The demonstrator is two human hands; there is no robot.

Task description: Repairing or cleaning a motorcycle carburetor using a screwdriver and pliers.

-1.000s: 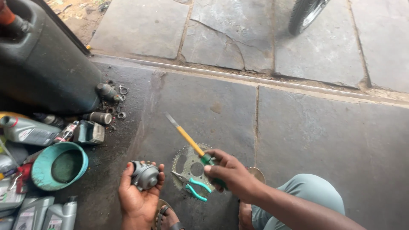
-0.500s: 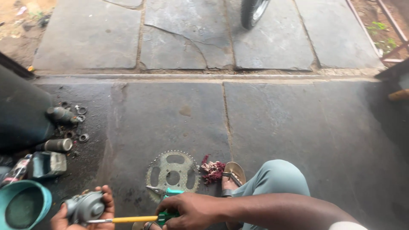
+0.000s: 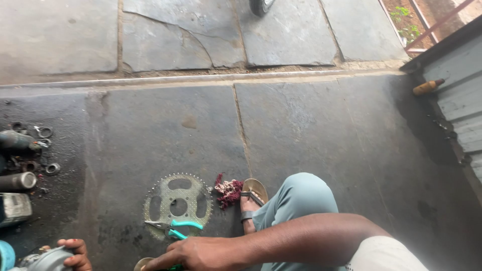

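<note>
- Grey metal part, near left edge: left hand curls its fingers around it, grip closed on the part.
- Right hand, near centre: grip pressed around a green-handled tool, mostly cut off.
- Teal-handled pliers lie on the sprocket, just beyond the right hand.
- Step, as judged: working the tool on the held part; next calls for lining up its tip.

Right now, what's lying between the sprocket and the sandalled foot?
Head view: a small red rag lies on the stone floor between the sprocket and the sandalled foot, close against the sandal's toe. Nothing else is in that gap.
</note>
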